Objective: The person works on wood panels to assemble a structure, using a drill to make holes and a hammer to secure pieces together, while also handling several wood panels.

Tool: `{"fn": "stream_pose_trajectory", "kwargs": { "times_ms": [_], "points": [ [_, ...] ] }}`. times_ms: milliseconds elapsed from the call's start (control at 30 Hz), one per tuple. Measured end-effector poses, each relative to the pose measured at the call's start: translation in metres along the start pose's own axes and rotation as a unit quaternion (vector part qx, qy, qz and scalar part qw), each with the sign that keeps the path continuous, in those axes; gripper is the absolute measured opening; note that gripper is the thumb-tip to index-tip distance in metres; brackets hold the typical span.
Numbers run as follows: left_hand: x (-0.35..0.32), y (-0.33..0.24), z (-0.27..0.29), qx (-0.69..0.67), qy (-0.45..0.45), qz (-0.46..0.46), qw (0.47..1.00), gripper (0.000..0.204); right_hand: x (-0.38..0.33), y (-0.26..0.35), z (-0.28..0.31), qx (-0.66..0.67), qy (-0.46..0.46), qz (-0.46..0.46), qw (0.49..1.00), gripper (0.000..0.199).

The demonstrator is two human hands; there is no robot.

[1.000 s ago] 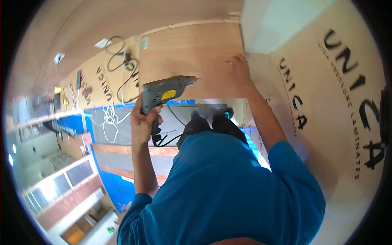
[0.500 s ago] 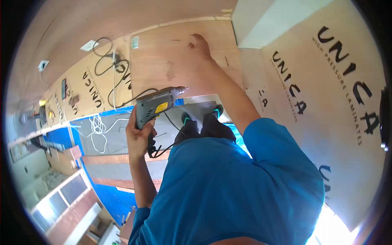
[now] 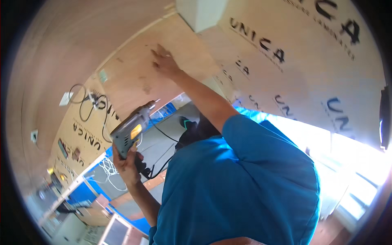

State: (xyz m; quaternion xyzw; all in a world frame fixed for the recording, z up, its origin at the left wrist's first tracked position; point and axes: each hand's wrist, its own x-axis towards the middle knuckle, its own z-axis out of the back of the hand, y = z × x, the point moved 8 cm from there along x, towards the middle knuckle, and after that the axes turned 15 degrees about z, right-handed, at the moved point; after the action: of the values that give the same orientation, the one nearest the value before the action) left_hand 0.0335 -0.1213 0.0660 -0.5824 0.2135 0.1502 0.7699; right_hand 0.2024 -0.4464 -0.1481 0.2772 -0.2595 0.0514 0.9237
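My left hand [image 3: 127, 164] is closed around the handle of a grey corded power drill [image 3: 131, 125] with a yellow label. The drill's bit points up and to the right, short of the near edge of a plywood panel [image 3: 126, 87]. A black cord hangs in a loop from the handle. My right arm reaches forward, and my right hand [image 3: 164, 61] is over the panel with its fingers spread and nothing in them. Whether the palm presses on the wood cannot be made out. Dark smudges mark the panel between the hand and the drill.
Printed laminate-covered boards [image 3: 261, 53] run along the right. On the left-hand board lie a coiled dark cable [image 3: 92, 100] and a phone-like dark object [image 3: 63, 148]. White cord [image 3: 109, 169] is bundled on the grey floor sheet below, beside blue sheeting [image 3: 81, 192]. Bright light comes from the right.
My view has swung, so the whole scene appears tilted. My right hand's fingers, bent before, are now spread over the panel. The drill stays in my left hand.
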Motion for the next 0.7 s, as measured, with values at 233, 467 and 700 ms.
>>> {"fn": "stream_pose_trajectory", "kwargs": {
  "times_ms": [233,467,700],
  "points": [
    [0.014,-0.008,-0.020,0.027,0.062,-0.020,0.998,0.047,-0.087,-0.016,0.113,0.131,-0.208,-0.137,0.959,0.030],
    [0.024,-0.049,-0.153,0.103,0.247,-0.087,0.960,0.052,-0.281,-0.017,0.139,0.361,-0.240,-0.466,0.771,0.021],
    [0.016,-0.109,-0.295,0.278,0.309,-0.180,0.892,0.051,-0.310,-0.050,0.149,0.488,-0.272,-0.497,0.664,0.032]
  ]
}}
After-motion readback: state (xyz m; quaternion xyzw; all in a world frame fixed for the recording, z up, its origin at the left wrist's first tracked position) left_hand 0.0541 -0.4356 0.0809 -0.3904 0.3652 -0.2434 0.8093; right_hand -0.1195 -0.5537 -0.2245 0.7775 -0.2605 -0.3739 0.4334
